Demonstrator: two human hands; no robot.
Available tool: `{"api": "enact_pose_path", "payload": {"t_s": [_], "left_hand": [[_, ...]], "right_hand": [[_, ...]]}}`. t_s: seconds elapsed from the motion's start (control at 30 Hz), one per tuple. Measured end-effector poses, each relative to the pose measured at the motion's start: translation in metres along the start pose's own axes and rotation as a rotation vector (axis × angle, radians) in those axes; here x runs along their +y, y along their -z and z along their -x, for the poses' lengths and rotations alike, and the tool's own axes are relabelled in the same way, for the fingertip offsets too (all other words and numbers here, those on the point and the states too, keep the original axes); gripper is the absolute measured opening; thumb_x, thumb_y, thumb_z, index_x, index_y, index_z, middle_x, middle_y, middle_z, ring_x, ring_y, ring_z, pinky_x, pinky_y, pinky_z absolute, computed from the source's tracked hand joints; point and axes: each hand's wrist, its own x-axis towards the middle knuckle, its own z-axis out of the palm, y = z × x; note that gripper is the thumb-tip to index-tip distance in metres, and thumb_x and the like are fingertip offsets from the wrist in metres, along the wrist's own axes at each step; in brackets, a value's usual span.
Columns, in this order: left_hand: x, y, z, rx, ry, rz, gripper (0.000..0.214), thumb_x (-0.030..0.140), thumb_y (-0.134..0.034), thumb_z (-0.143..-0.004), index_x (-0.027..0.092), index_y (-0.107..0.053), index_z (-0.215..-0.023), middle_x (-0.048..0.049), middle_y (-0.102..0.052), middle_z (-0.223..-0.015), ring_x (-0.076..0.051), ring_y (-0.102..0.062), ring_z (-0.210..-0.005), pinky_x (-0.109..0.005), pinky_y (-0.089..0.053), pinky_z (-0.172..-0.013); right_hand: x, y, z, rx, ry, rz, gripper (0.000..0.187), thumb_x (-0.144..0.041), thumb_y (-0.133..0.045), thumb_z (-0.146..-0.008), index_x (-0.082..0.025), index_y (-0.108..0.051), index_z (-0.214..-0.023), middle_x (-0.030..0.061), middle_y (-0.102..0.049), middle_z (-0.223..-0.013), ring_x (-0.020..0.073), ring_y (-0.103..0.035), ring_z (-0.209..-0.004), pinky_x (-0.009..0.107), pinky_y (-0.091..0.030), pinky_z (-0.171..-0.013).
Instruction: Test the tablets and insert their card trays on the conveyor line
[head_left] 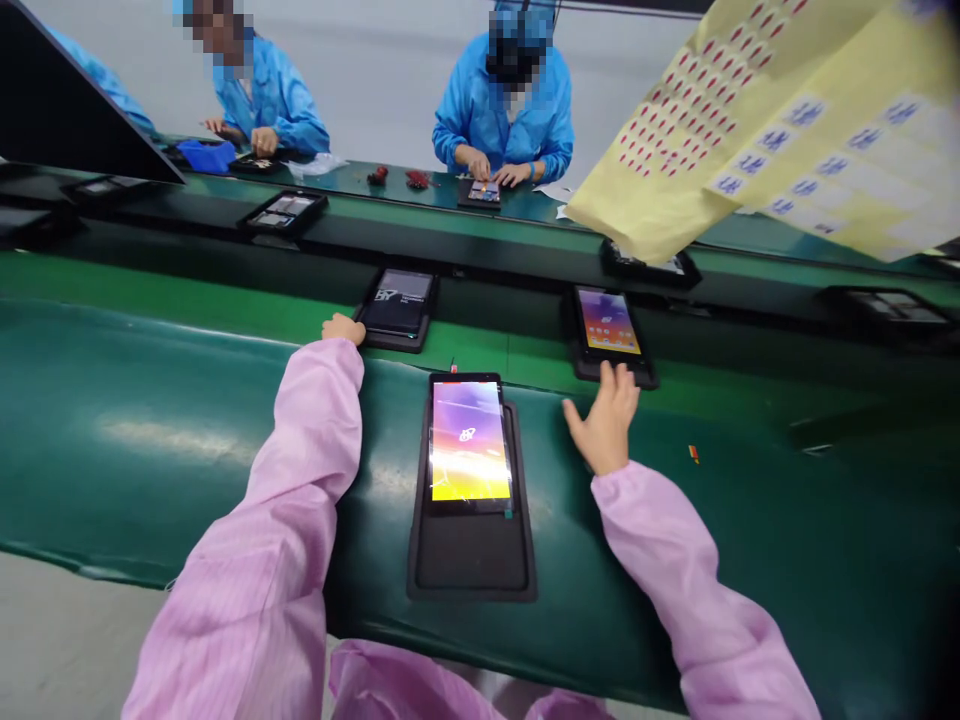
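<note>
Left hand [343, 328] with fingers curled in, gripping nothing, just beside a dark tablet [397, 303], right hand [605, 420] with fingers spread open, touching the black tray [646, 378] of a lit tablet [609, 322], another lit tablet [470, 441] between both hands, on green conveyor belt [150, 450]

Yellow sheet [720, 130] cut off top R; its blue labels [806, 113] too small to read. R hand [604, 418] hides part of tablet tray [641, 375]. Item under far co-worker's hands [491, 172] too small to ID. Pink sleeves [247, 600] cut off at bottom.
</note>
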Motion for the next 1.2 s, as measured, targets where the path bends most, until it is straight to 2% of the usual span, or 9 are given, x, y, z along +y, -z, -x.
{"api": "enact_pose_path", "payload": {"t_s": [0.13, 0.27, 0.33, 0.43, 0.57, 0.73, 0.9, 1.07, 1.2], "left_hand": [[-0.028, 0.046, -0.014, -0.013, -0.065, -0.066, 0.042, 0.039, -0.053, -0.093, 0.013, -0.052, -0.125, -0.0135, -0.055, -0.127, -0.025, -0.056, -0.114, -0.048, -0.047, -0.095], [-0.114, 0.082, 0.001, -0.05, -0.151, -0.138, 0.038, 0.025, -0.039, -0.093, 0.003, -0.051, -0.122, -0.0199, -0.057, -0.122, -0.032, -0.054, -0.118, -0.047, -0.043, -0.095], [-0.164, 0.074, 0.03, -0.053, -0.166, -0.165, 0.038, 0.024, -0.038, -0.09, 0.005, -0.051, -0.121, -0.02, -0.059, -0.118, -0.032, -0.056, -0.113, -0.044, -0.044, -0.093], [-0.227, 0.035, 0.091, -0.006, -0.15, -0.191, 0.041, 0.027, -0.034, -0.089, 0.008, -0.048, -0.123, -0.0198, -0.059, -0.112, -0.032, -0.06, -0.102, -0.042, -0.048, -0.086], [-0.271, -0.013, 0.171, 0.118, -0.225, -0.19, 0.04, 0.028, -0.027, -0.089, 0.01, -0.047, -0.118, -0.0208, -0.057, -0.111, -0.035, -0.057, -0.105, -0.044, -0.048, -0.086], [-0.257, -0.033, 0.248, 0.133, -0.384, -0.172, 0.025, 0.028, -0.028, -0.09, 0.019, -0.048, -0.101, -0.0157, -0.056, -0.106, -0.032, -0.059, -0.099, -0.041, -0.049, -0.081], [-0.211, -0.044, 0.299, 0.059, -0.234, -0.124, 0.025, 0.032, -0.026, -0.093, 0.02, -0.045, -0.106, -0.0121, -0.054, -0.106, -0.026, -0.063, -0.084, -0.035, -0.046, -0.061], [-0.183, -0.044, 0.302, -0.022, -0.275, -0.115, 0.024, 0.036, -0.027, -0.092, 0.021, -0.042, -0.102, -0.0108, -0.055, -0.107, -0.027, -0.063, -0.087, -0.035, -0.046, -0.066], [-0.173, -0.039, 0.284, -0.097, -0.394, -0.141, 0.024, 0.04, -0.029, -0.09, 0.021, -0.042, -0.098, -0.0107, -0.057, -0.104, -0.028, -0.062, -0.089, -0.036, -0.048, -0.071]], "right_hand": [[-0.047, 0.001, 0.051, -0.066, 0.192, -0.108, 0.06, -0.04, -0.047, -0.092, -0.014, -0.031, -0.144, 0.0197, -0.026, -0.153, 0.0314, -0.02, -0.144, 0.056, -0.025, -0.114], [-0.06, 0.007, 0.081, -0.161, 0.15, -0.232, 0.045, -0.039, -0.043, -0.095, -0.018, -0.043, -0.135, 0.0156, -0.052, -0.129, 0.028, -0.047, -0.121, 0.051, -0.04, -0.101], [-0.06, 0.009, 0.093, -0.24, 0.101, -0.261, 0.041, -0.04, -0.043, -0.095, -0.018, -0.048, -0.129, 0.0124, -0.059, -0.113, 0.0256, -0.054, -0.106, 0.046, -0.044, -0.093], [-0.06, 0.009, 0.109, -0.318, 0.046, -0.244, 0.041, -0.038, -0.04, -0.096, -0.015, -0.049, -0.128, 0.0081, -0.06, -0.093, 0.0226, -0.056, -0.089, 0.04, -0.046, -0.082], [-0.067, 0.005, 0.118, -0.301, 0.03, -0.158, 0.044, -0.033, -0.039, -0.094, -0.012, -0.047, -0.131, 0.0042, -0.058, -0.079, 0.0221, -0.056, -0.08, 0.038, -0.043, -0.078], [-0.068, 0.007, 0.119, -0.284, 0.031, -0.136, 0.047, -0.028, -0.038, -0.092, -0.009, -0.046, -0.134, 0.0021, -0.056, -0.072, 0.0201, -0.056, -0.07, 0.036, -0.044, -0.074], [-0.026, 0.031, 0.126, -0.261, -0.104, -0.116, 0.05, -0.031, -0.04, -0.089, -0.01, -0.046, -0.135, 0.0021, -0.058, -0.071, 0.019, -0.055, -0.066, 0.034, -0.045, -0.07], [0.029, 0.064, 0.133, -0.23, -0.221, -0.041, 0.055, -0.036, -0.041, -0.088, -0.008, -0.049, -0.134, 0.0035, -0.058, -0.073, 0.0189, -0.055, -0.064, 0.034, -0.046, -0.068], [0.039, 0.077, 0.15, -0.212, -0.251, -0.011, 0.049, -0.034, -0.038, -0.089, -0.008, -0.058, -0.126, 0.0059, -0.059, -0.077, 0.019, -0.057, -0.066, 0.034, -0.047, -0.066]]}}
